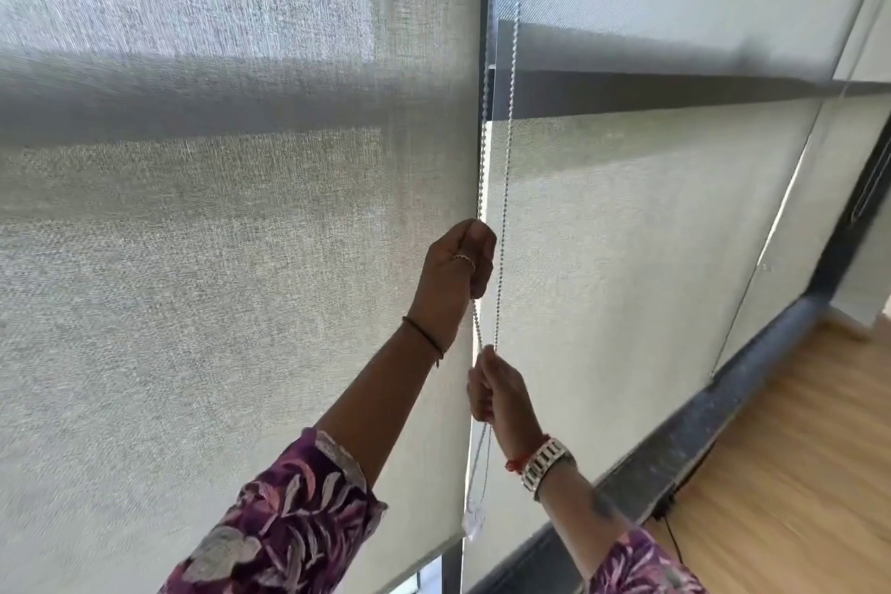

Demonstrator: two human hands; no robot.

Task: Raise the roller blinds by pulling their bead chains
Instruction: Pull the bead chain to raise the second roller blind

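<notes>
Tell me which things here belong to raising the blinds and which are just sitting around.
Part of the job:
left hand, gripping the chain high
right hand, gripping it lower
bead chain
left blind
right blind

Just lying about:
black cable on the wooden floor
dark sill

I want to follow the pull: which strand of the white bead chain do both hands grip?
The left strand, running through the left hand and right hand; the right strand hangs free beside them.

My left hand [455, 273] grips the bead chain [507, 121] high, right hand [496, 388] grips it just below, between two roller blinds [217, 207].
</notes>
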